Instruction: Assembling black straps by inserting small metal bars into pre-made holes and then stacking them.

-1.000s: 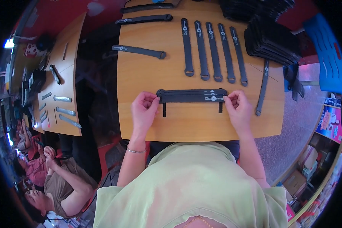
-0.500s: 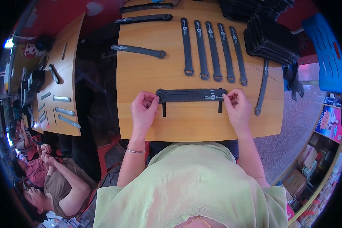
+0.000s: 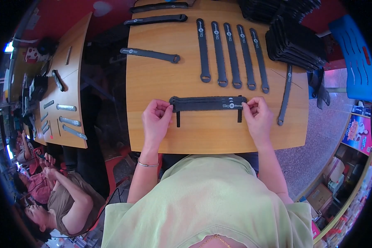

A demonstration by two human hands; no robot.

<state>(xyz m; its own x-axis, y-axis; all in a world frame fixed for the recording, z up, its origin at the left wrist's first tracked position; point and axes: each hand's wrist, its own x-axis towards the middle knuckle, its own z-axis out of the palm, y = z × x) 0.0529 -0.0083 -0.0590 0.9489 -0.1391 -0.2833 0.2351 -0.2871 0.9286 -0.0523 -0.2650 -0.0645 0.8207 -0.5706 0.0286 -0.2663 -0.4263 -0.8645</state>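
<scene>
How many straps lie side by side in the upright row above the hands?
5: the straps and run left to right. None there looks hidden.

We are looking straight down from a head-worn fisheye camera, close over a square light wooden table (image 3: pixel 153 82) whose edges are bending toward the rim. Our own forearms are entering from the lower edge, and a second wooden table (image 3: pixel 72 82) is showing at far left.

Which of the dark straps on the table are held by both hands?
The stacked bundle of straps lying crosswise at the near edge: the left hand pinches one end, the right hand the other. The five parallel straps beyond lie lengthwise, untouched.
</scene>
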